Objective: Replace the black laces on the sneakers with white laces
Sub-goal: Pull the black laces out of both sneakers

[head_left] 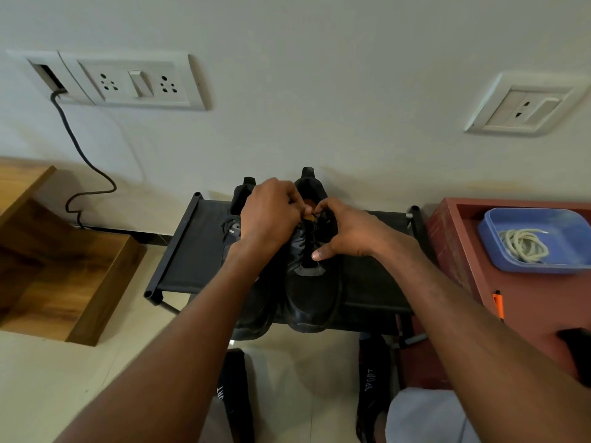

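1. Two black sneakers (311,292) sit side by side on a black rack (192,251) against the wall, toes toward the camera.
2. The left hand (270,215) and right hand (347,230) meet over the right-side sneaker's collar, fingers curled, pinching its black lace (319,215).
3. White laces (524,244) lie coiled in a blue tray (499,219), well apart at right.

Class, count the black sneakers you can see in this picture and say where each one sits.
2. The right sneaker lies on the black rack, under both hands. The left sneaker sits beside it, largely hidden by the left forearm. Others may be hidden below the rack.
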The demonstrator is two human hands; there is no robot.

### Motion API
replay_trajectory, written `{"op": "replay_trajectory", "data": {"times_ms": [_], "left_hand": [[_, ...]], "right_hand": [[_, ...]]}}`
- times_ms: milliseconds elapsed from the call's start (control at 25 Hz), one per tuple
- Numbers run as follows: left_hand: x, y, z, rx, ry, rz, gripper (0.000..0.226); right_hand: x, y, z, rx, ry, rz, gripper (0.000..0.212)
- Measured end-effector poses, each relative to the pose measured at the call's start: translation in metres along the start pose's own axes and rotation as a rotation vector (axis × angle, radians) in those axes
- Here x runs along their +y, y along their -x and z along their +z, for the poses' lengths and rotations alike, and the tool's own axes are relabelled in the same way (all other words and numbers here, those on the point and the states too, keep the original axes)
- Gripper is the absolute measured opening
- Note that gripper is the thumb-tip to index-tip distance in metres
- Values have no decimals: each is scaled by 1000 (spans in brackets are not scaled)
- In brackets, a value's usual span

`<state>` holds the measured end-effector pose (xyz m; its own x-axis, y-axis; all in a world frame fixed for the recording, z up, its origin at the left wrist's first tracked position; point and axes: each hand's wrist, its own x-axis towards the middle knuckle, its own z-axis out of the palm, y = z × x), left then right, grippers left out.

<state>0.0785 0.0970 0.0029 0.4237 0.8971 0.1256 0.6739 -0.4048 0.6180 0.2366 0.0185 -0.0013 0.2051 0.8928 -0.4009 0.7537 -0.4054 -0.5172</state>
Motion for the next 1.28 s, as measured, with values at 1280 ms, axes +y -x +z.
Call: {"op": "replay_trajectory", "data": {"times_ms": [1280], "left_hand": [[-9, -6, 8, -68, -186, 155, 6]], "right_hand": [[0, 1, 3, 4, -4, 23, 95]]}}
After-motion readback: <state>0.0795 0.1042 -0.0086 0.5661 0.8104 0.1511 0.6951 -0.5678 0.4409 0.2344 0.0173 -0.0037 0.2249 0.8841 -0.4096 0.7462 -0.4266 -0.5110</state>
